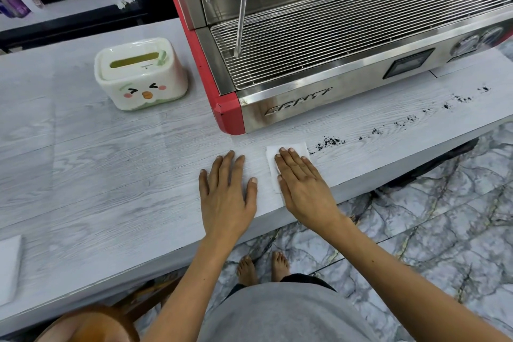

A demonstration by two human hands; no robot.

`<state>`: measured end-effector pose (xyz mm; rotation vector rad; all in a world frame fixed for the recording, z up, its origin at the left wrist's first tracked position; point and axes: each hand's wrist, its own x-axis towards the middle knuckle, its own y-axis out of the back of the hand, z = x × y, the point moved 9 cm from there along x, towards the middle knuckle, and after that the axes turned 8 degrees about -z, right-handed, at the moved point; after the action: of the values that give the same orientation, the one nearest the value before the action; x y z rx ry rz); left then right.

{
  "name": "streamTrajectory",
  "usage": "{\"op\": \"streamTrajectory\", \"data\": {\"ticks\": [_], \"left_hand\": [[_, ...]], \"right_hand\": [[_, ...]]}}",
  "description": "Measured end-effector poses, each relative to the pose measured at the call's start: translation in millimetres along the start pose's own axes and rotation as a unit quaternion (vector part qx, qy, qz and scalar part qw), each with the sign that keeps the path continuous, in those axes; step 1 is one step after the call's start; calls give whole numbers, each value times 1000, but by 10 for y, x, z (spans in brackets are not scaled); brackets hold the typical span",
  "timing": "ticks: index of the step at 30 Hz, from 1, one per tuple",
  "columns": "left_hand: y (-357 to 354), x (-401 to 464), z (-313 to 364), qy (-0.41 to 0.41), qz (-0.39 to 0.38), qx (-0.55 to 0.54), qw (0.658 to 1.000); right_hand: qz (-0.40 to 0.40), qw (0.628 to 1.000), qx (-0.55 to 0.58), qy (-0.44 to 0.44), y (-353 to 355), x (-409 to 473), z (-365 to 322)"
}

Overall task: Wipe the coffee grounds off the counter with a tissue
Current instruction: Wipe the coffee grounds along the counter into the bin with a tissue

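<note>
1. Right hand (304, 183) lies flat, fingers straight and together, pressing the tissue (288, 151) onto the counter (111, 175); nothing pinched.
2. Left hand (226, 191) rests flat just left of the tissue, fingers slightly spread, holding nothing.
3. Coffee grounds (330, 141) begin just right of the tissue's right edge.
4. The trail runs rightward and far, along the front of the espresso machine (333, 86).
5. Judgement: right hand is nearer; the wipe should go rightward along the trail.

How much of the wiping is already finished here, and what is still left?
Done: a tissue is out, flat on the counter. In hand: the right hand presses it; the left hand rests beside. Left: the coffee grounds trail rightward along the espresso machine, unwiped.
</note>
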<state>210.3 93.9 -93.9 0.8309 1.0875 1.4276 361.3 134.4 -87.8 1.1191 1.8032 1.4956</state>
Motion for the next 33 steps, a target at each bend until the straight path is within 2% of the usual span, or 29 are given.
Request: {"op": "streamTrajectory", "data": {"ticks": [14,23,33], "left_hand": [[19,-6,29,-3,1,7,1000],[-31,90,239,29,12,-2,1000],[-30,101,268,59,42,-17,997]], "right_hand": [[18,998,13,-57,75,-2,221],[0,1000,0,-13,21,-25,123],[-16,999,6,-33,19,66,300]]}}
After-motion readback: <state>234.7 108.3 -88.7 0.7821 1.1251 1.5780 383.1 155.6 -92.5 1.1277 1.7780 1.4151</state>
